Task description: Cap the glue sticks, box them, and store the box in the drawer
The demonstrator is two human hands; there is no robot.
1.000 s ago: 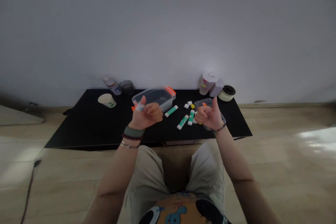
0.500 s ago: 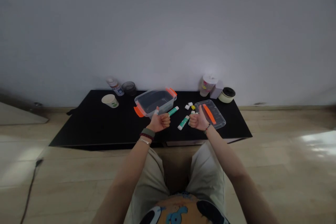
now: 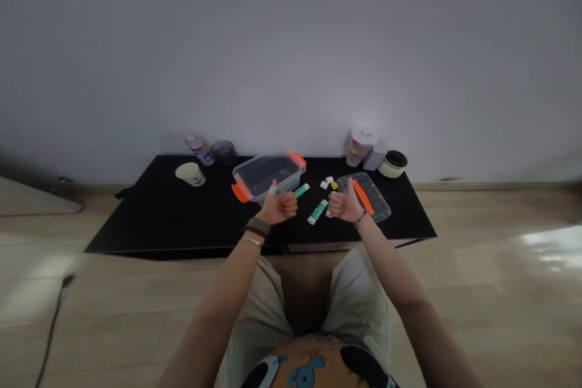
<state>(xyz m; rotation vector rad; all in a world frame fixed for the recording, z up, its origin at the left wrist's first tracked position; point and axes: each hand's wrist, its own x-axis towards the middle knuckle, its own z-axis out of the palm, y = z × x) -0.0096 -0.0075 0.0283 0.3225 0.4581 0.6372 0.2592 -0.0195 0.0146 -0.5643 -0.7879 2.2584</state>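
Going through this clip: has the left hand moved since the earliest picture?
Yes, rightward: the left hand now sits farther from the paper cup, which stays near the end of the black table.

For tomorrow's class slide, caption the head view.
Left hand and right hand, thumbs up, near a clear plastic tub and lid on a black table.
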